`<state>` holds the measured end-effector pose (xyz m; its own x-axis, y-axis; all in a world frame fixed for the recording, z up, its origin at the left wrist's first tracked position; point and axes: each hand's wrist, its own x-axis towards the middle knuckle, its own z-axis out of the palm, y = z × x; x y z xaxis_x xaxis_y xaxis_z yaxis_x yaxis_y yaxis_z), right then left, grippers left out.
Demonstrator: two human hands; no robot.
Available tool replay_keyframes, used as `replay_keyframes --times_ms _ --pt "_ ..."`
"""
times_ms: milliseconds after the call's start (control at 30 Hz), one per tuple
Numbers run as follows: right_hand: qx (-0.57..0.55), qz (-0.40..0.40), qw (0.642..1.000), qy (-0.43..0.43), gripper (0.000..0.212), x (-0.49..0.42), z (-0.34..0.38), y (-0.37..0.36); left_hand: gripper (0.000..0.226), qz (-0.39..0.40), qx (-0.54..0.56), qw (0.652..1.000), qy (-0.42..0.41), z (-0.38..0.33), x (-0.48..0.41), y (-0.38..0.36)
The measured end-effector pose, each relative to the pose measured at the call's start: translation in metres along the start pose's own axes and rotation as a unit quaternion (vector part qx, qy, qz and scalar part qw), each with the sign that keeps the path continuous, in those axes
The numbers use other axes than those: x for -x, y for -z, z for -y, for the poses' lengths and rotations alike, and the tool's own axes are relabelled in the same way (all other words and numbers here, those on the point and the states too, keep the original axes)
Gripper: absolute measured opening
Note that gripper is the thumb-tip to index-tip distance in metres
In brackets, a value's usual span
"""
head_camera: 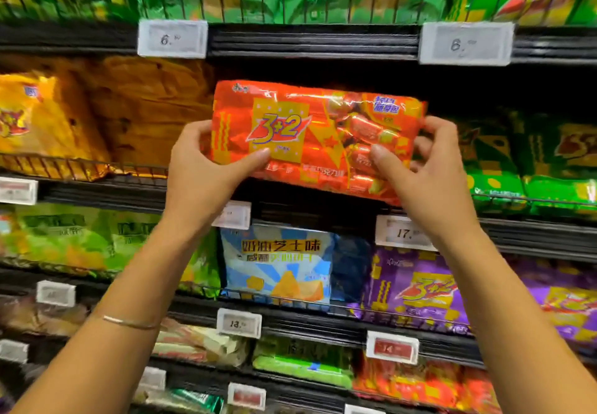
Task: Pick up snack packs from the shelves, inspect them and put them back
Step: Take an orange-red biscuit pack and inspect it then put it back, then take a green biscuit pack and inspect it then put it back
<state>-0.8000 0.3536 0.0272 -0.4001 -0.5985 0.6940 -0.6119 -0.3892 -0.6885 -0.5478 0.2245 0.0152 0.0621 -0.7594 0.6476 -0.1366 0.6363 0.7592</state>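
Fingers [258, 155] of both hands clamp the red snack pack [316, 136], lengthwise left-right, front facing the camera.

Two bare forearms, no sleeves, thin silver bracelet [129, 322] on the left wrist

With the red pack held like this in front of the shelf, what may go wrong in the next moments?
1. The left hand and right hand hold the glossy red-orange "3+2" snack pack only at its lower edge and ends; the smooth foil might slip.
2. The black wire shelf rail could catch the pack as it goes back.
3. The neighbouring green packs may get pushed out of place.
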Motion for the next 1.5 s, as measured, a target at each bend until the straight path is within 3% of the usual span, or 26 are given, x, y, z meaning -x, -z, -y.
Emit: replay_keyframes --times_ms 133,367,600,733,833,933,1067,1133,1267,1367,1500 --pt "0.118 -0.014 0.992 0.032 0.065 -0.019 0.006 -0.014 0.09 0.017 -0.137 0.99 -0.021 0.005 -0.023 0.003" --pt "0.298 0.008 0.955 -0.008 0.056 -0.028 0.012 -0.035 0.074 0.013 -0.275 0.961 -0.039 0.021 -0.024 0.0" --pt "0.323 0.0 0.946 -0.021 0.064 -0.019 -0.001 -0.04 0.071 0.031 -0.35 0.935 -0.049 0.026 -0.021 0.0" --pt "0.375 -0.031 0.926 -0.013 0.069 -0.013 -0.006 -0.046 0.073 -0.006 -0.351 0.935 -0.043 0.03 -0.015 -0.006" --pt "0.314 -0.021 0.949 -0.018 0.071 -0.011 -0.009 -0.035 0.077 -0.015 -0.307 0.951 -0.029 0.033 -0.012 -0.009" --pt "0.255 -0.06 0.965 -0.012 0.069 -0.005 -0.015 -0.009 0.095 -0.044 -0.262 0.964 -0.021 0.027 -0.005 -0.018" --pt "0.263 -0.114 0.958 -0.004 0.051 -0.014 -0.026 0.042 0.092 -0.089 -0.224 0.966 -0.096 -0.005 0.027 -0.045" --pt "0.302 -0.102 0.947 -0.029 0.047 -0.028 -0.033 0.066 0.072 -0.06 -0.199 0.963 -0.17 -0.025 0.046 -0.067" --pt "0.384 -0.042 0.917 -0.095 0.057 -0.046 -0.044 0.096 0.025 0.117 -0.116 0.953 -0.256 -0.065 0.073 -0.117" --pt "0.367 -0.027 0.924 -0.107 0.042 -0.043 -0.05 0.107 0.034 0.219 -0.126 0.939 -0.232 -0.087 0.079 -0.147" --pt "0.335 -0.031 0.937 -0.095 0.046 -0.037 -0.058 0.118 0.055 0.307 -0.238 0.916 -0.105 -0.104 0.073 -0.178"
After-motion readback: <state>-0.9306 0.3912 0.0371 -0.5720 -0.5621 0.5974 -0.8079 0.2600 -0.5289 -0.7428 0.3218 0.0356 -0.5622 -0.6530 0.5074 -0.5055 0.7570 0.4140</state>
